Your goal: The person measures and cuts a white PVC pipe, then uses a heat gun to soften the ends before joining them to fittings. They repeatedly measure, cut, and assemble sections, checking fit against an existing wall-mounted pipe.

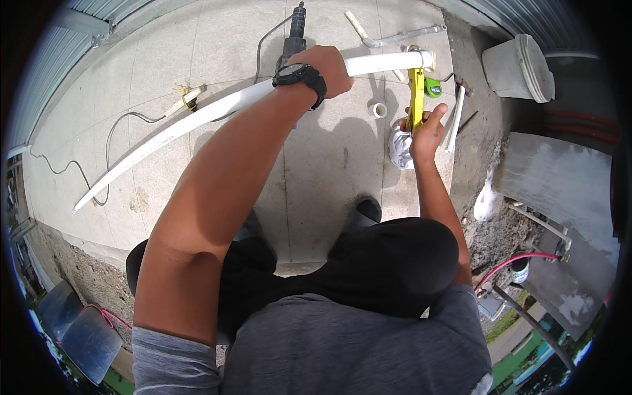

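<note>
A long white plastic pipe [217, 108] lies slantwise across the tiled floor, its far left end near the floor's left edge. My left hand [332, 69], with a black watch at the wrist, is closed round it towards its right end. My right hand [428, 131] grips a narrow yellow hacksaw [416, 95] by its near end. The saw's frame crosses the pipe just short of its right tip; the blade is hidden. A green tape measure [432, 87] lies right of the saw. Left of it stands a short white pipe fitting [378, 110].
A black corded power tool [295, 43] lies beyond my left hand. An extension socket [184, 100] with a cable is at the left. Thin white pipes [454, 118], a crumpled white bag [400, 148], a grey pipe piece [408, 35] and a white bucket [517, 69] are at the right.
</note>
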The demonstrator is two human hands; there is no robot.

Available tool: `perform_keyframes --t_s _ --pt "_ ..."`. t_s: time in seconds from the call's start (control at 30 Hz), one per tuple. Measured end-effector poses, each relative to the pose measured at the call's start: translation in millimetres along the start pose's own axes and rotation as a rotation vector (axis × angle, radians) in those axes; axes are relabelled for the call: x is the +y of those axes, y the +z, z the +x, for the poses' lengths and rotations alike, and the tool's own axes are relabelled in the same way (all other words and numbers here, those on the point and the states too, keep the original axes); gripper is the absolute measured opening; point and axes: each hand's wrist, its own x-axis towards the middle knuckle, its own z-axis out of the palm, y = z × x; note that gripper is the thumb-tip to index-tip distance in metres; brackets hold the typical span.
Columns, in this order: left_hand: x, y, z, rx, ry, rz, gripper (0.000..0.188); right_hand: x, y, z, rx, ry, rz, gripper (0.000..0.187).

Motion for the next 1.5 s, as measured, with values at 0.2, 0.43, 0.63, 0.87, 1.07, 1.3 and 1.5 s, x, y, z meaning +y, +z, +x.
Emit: perform_keyframes --t_s 0.2,0.43,0.63,0.87,1.07,1.3,1.5 --pt "-2 0 0 0.038 0.043 0.029 0.052 1 -2 3 -0.01 0.008 -0.021 0.086" --pt "2 3 -5 -0.002 -0.009 0.01 0.051 2 -9 -9 -0.202 -0.387 -0.42 0.07" --pt "5 17 -4 0.009 -0.042 0.023 0.052 -18 -3 -4 -0.256 0.026 -0.66 0.065" --pt "13 23 -2 -0.041 -0.045 0.04 0.047 -20 -13 -8 -0.303 0.055 -0.568 0.074" --pt "13 26 2 -0.002 0.029 0.067 0.041 -8 -13 -8 -0.218 -0.047 -0.525 0.049" --pt "2 22 13 0.049 0.138 0.042 0.041 1 -5 5 -0.169 -0.167 -0.533 0.043" --pt "1 19 10 0.025 0.17 0.027 0.042 6 -6 5 -0.17 -0.233 -0.483 0.04"
